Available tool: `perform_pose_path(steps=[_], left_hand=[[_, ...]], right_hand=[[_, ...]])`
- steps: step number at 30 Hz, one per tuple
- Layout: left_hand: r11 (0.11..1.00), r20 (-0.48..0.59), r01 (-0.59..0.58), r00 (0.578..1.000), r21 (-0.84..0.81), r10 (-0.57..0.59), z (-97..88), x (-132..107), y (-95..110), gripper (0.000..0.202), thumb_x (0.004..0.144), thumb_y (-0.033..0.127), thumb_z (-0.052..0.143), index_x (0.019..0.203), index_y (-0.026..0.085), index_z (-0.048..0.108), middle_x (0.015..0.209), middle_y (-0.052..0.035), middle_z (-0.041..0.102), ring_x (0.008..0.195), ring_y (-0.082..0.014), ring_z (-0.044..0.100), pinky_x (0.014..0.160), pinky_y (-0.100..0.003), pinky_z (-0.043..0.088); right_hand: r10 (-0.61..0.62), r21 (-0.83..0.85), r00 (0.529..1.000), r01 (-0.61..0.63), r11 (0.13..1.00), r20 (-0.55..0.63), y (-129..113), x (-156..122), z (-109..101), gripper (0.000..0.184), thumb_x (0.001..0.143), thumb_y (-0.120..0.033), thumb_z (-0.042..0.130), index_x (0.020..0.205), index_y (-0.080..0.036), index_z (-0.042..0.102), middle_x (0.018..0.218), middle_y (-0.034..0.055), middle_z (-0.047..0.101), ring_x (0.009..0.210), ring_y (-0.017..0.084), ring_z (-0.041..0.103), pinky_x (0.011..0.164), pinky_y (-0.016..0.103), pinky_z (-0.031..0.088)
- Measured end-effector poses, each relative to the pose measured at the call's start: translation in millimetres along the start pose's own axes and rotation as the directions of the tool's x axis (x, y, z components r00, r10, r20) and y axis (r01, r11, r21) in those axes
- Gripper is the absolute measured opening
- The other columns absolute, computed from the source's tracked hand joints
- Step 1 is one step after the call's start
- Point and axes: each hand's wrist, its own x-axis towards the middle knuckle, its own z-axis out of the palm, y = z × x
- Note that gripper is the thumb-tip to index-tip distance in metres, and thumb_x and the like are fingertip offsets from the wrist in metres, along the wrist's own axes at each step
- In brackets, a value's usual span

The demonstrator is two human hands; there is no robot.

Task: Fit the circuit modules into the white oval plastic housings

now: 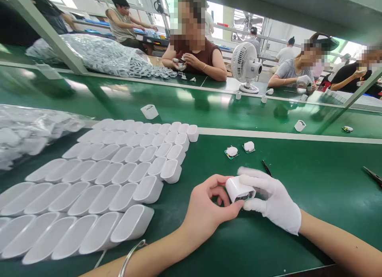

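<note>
Some gloved fingers point(259, 183) cover part of white housing point(234, 188); insides point(246, 196) unclear.

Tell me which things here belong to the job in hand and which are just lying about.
Likely the job:
white housing, in the left hand and gloved right hand
rows of open white housings
two circuit boards

Seemingly incidental:
slim black tool beyond the right hand
white desk fan

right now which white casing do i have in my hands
The white casing between your bare left hand and gloved right hand, right of the open casings arranged in rows; neither hand touches any other.
</note>
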Motion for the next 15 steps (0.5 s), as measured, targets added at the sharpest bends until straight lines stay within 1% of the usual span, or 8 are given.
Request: perform_pose_path(steps=[2, 3, 5, 6, 8, 11, 13, 15], left_hand=[[0.998, 0.069, 0.057, 0.996, 0.011, -0.057, -0.2, 3, -2, 0.032, 0.065, 0.030, 0.068, 0.093, 0.016, 0.062, 0.057, 0.0018, 0.059, 0.055, -0.0150, 0.054, 0.056, -0.026, 0.046], [0.997, 0.079, 0.028, 0.996, 0.075, -0.034, -1.7, 6, -2, 0.033, 0.069, 0.033, 0.065, 0.098, 0.017, 0.062, 0.068, -0.0017, 0.064, 0.064, -0.0172, 0.057, 0.062, -0.029, 0.048], [0.936, 0.037, -0.087, 0.996, 0.341, 0.079, -8.4, 11, 0, 0.035, 0.076, 0.036, 0.058, 0.106, 0.018, 0.062, 0.098, -0.0095, 0.066, 0.090, -0.0255, 0.058, 0.080, -0.038, 0.047], [0.847, -0.014, -0.120, 0.989, 0.518, 0.148, -13.6, 13, 2, 0.036, 0.079, 0.036, 0.053, 0.109, 0.016, 0.062, 0.111, -0.0132, 0.061, 0.103, -0.0309, 0.054, 0.088, -0.045, 0.043], [0.577, -0.125, -0.059, 0.954, 0.815, 0.274, -26.9, 17, 6, 0.042, 0.083, 0.033, 0.046, 0.114, 0.008, 0.059, 0.121, -0.0224, 0.053, 0.116, -0.0418, 0.042, 0.093, -0.057, 0.033], [0.249, -0.195, 0.111, 0.918, 0.962, 0.345, -47.9, 18, 9, 0.048, 0.086, 0.027, 0.036, 0.120, -0.003, 0.052, 0.096, -0.0277, 0.059, 0.103, -0.0461, 0.048, 0.083, -0.059, 0.036], [0.137, -0.145, 0.105, 0.932, 0.985, 0.332, -57.8, 18, 8, 0.047, 0.085, 0.021, 0.031, 0.118, -0.003, 0.054, 0.077, -0.0227, 0.060, 0.088, -0.0422, 0.054, 0.077, -0.055, 0.039], [0.088, -0.074, 0.050, 0.950, 0.995, 0.304, -62.5, 18, 6, 0.046, 0.079, 0.012, 0.031, 0.114, -0.004, 0.057, 0.068, -0.0207, 0.059, 0.078, -0.0395, 0.056, 0.073, -0.053, 0.039]], right_hand=[[0.106, 0.044, 0.994, -0.106, 0.993, 0.001, -4, 5, -2, 0.041, 0.066, -0.023, 0.077, 0.105, -0.029, 0.067, 0.120, 0.0043, 0.059, 0.093, 0.018, 0.062, 0.080, 0.032, 0.052], [0.159, 0.081, 0.987, -0.158, 0.984, 0.000, -7, 10, -4, 0.042, 0.064, -0.023, 0.077, 0.105, -0.027, 0.067, 0.113, 0.0046, 0.063, 0.090, 0.018, 0.063, 0.079, 0.033, 0.052], [0.234, 0.129, 0.972, -0.230, 0.965, -0.022, -11, 26, -13, 0.043, 0.063, -0.025, 0.077, 0.105, -0.023, 0.067, 0.105, 0.0051, 0.067, 0.089, 0.017, 0.063, 0.080, 0.033, 0.051], [0.254, 0.125, 0.966, -0.246, 0.961, -0.051, -12, 39, -20, 0.042, 0.064, -0.028, 0.076, 0.104, -0.021, 0.067, 0.103, 0.0056, 0.068, 0.088, 0.017, 0.063, 0.079, 0.032, 0.051], [0.242, 0.010, 0.952, -0.245, 0.970, -0.186, -7, 71, -41, 0.039, 0.068, -0.034, 0.073, 0.102, -0.017, 0.068, 0.102, 0.0071, 0.068, 0.082, 0.015, 0.063, 0.072, 0.028, 0.050], [0.159, -0.232, 0.865, -0.297, 0.926, -0.475, 10, 126, -79, 0.044, 0.075, -0.039, 0.066, 0.108, -0.010, 0.064, 0.094, 0.0080, 0.069, 0.068, 0.011, 0.060, 0.067, 0.026, 0.049], [0.131, -0.301, 0.835, -0.332, 0.894, -0.534, 23, 155, -101, 0.040, 0.083, -0.038, 0.058, 0.108, -0.006, 0.061, 0.096, 0.0084, 0.067, 0.071, 0.012, 0.060, 0.069, 0.028, 0.049], [0.103, -0.383, 0.828, -0.361, 0.850, -0.551, 33, 173, -115, 0.034, 0.088, -0.036, 0.053, 0.107, -0.009, 0.059, 0.101, 0.0064, 0.064, 0.079, 0.015, 0.061, 0.074, 0.031, 0.051]])
